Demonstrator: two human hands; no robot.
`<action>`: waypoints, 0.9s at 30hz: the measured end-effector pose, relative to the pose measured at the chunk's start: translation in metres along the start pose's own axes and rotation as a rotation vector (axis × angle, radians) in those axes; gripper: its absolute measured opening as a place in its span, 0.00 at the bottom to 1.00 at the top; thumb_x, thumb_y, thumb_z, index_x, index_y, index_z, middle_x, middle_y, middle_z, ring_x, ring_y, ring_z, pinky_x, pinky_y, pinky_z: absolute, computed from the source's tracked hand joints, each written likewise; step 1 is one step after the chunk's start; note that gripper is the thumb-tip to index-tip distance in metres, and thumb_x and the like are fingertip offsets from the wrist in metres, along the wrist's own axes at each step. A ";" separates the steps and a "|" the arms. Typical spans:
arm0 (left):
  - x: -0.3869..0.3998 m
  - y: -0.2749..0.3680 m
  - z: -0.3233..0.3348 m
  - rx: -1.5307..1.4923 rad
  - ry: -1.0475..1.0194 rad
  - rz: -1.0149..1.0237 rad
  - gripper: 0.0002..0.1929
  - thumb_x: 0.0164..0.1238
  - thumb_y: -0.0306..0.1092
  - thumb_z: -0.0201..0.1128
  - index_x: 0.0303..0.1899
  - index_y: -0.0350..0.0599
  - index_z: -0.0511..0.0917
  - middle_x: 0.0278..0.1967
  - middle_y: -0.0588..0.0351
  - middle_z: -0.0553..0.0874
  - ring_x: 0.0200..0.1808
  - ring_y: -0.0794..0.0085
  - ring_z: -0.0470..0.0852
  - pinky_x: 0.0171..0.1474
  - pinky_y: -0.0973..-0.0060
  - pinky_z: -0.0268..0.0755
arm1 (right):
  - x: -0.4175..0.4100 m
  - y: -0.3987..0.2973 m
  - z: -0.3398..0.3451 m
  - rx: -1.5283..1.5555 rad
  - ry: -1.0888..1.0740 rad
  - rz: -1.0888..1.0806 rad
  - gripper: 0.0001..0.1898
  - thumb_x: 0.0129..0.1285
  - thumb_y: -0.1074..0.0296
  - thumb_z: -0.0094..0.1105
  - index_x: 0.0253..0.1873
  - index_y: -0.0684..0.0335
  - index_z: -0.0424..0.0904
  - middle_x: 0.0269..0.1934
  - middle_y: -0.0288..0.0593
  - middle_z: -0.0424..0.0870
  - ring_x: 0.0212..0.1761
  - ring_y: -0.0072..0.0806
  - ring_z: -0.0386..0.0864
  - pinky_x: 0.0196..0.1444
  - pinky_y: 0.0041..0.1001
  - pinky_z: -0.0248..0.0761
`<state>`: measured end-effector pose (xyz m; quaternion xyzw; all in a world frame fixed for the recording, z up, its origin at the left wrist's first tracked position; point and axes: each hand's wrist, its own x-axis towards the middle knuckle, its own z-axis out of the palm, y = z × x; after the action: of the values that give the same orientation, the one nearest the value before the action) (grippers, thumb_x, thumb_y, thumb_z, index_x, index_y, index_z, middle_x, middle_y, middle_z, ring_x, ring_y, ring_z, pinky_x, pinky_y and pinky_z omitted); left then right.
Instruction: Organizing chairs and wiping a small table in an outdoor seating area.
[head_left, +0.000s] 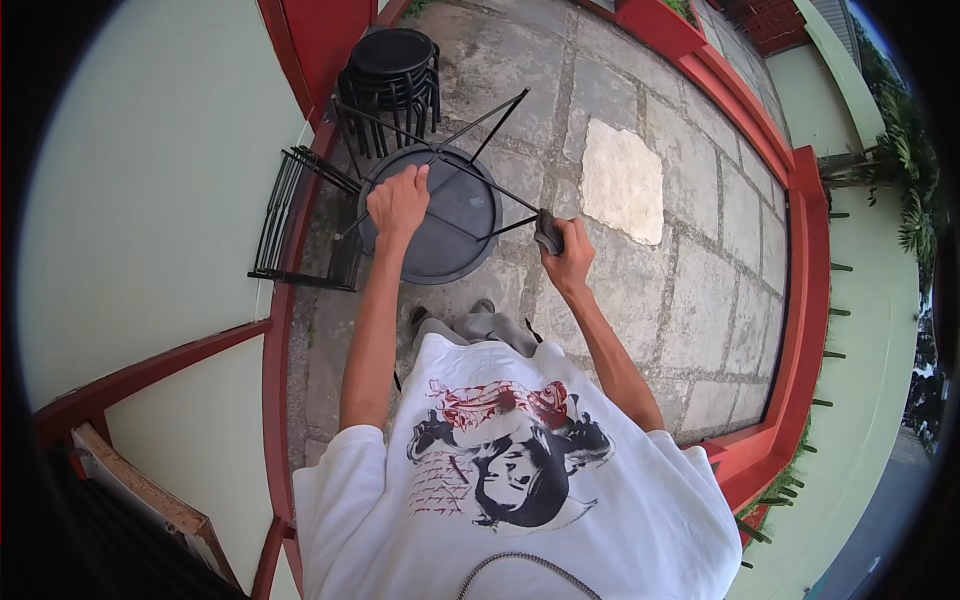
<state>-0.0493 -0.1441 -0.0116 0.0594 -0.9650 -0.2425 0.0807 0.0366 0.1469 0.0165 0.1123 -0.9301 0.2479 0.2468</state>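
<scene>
A round black table (450, 259) lies upside down on the paving, its thin crossed metal legs (495, 187) pointing up. Over the left part of its underside, my left hand (400, 199) is closed near the point where the legs cross, seemingly on a leg; the fingers hide the exact grip. At the right, my right hand (570, 251) holds a dark grey cloth (550, 232) against the end of one leg.
Several stacked black stools (394, 56) stand beyond the table by the wall. Folded black metal frames (277, 217) lean against the wall at the left. A red raised edge (806, 225) borders the stone paving (697, 292) on the right.
</scene>
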 end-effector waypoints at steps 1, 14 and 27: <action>0.001 0.001 0.001 -0.001 -0.003 0.003 0.22 0.80 0.52 0.49 0.35 0.46 0.81 0.33 0.46 0.88 0.34 0.44 0.87 0.35 0.50 0.76 | -0.001 0.002 0.000 -0.004 0.001 0.004 0.22 0.44 0.77 0.72 0.47 0.60 0.79 0.37 0.45 0.77 0.35 0.45 0.79 0.34 0.38 0.72; 0.004 -0.006 -0.004 -0.002 -0.023 0.008 0.23 0.80 0.55 0.46 0.37 0.47 0.80 0.32 0.44 0.88 0.37 0.42 0.86 0.37 0.48 0.76 | -0.015 0.002 0.011 -0.023 0.101 0.130 0.21 0.51 0.77 0.68 0.52 0.63 0.76 0.41 0.49 0.78 0.40 0.48 0.81 0.40 0.37 0.75; 0.003 0.010 -0.012 0.117 -0.134 -0.021 0.19 0.81 0.50 0.46 0.40 0.46 0.78 0.38 0.43 0.88 0.40 0.39 0.86 0.40 0.46 0.75 | -0.067 0.043 0.052 0.904 0.309 1.331 0.16 0.68 0.62 0.67 0.55 0.60 0.75 0.44 0.39 0.84 0.40 0.26 0.83 0.33 0.28 0.76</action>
<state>-0.0507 -0.1412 0.0043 0.0577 -0.9801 -0.1899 0.0100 0.0582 0.1629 -0.0744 -0.4097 -0.5678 0.7063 0.1043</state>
